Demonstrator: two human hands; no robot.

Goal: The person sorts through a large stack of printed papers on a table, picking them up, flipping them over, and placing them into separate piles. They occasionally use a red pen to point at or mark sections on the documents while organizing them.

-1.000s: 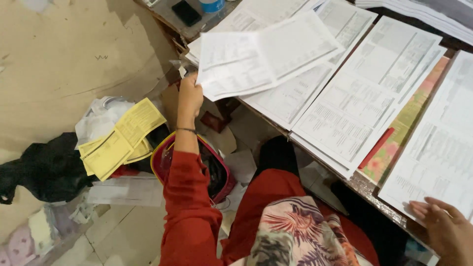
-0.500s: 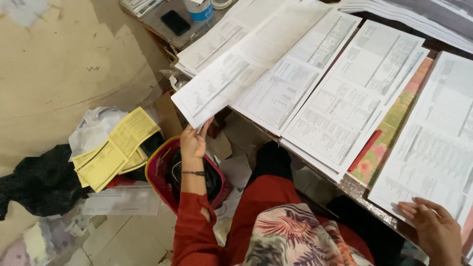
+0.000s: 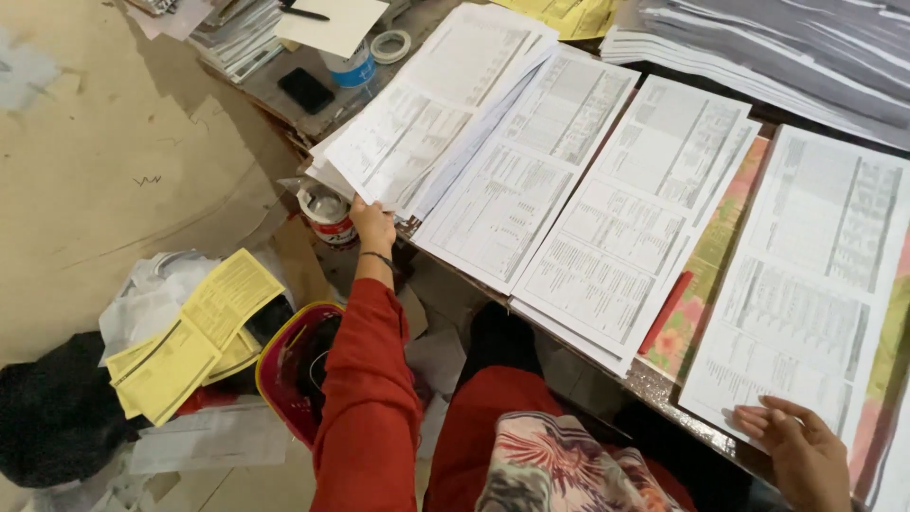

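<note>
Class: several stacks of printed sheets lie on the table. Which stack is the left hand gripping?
The leftmost stack: the left hand grips its near edge and its sheets lift; the others lie flat.

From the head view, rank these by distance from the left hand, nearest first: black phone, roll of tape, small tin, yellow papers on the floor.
From the left hand:
1. Small tin, just to its left.
2. Black phone, up on the desk's far corner.
3. Yellow papers, down-left on the floor.
4. Roll of tape, top, beyond the phone.

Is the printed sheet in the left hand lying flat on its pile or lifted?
Lifted. The left hand grips the sheet at its near corner, and that edge stands raised above the pile beneath.
</note>
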